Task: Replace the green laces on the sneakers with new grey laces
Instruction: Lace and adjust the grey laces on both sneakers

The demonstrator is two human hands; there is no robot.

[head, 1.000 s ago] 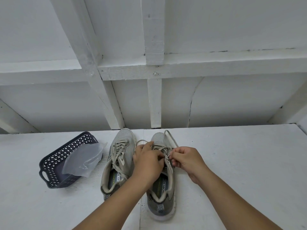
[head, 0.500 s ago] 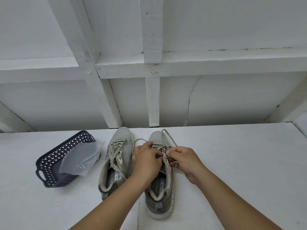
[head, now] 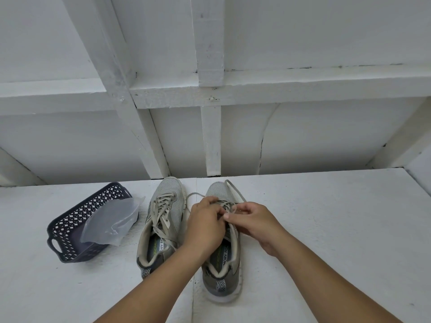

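Observation:
Two grey sneakers stand side by side on the white surface, toes pointing away from me. The left sneaker is laced with a pale greyish lace. Over the right sneaker both my hands meet at the lace area. My left hand has its fingers curled onto the lace, whose loose ends loop over the toe. My right hand pinches a strand of the same lace between thumb and fingers. The eyelets under my hands are hidden.
A dark blue perforated plastic basket sits to the left of the shoes, with a clear plastic bag draped over its right edge. A white panelled wall rises right behind the shoes.
My hands have come closer together over the right sneaker's laces; the right thumb and fingers now meet the left fingers. The view has tilted slightly.

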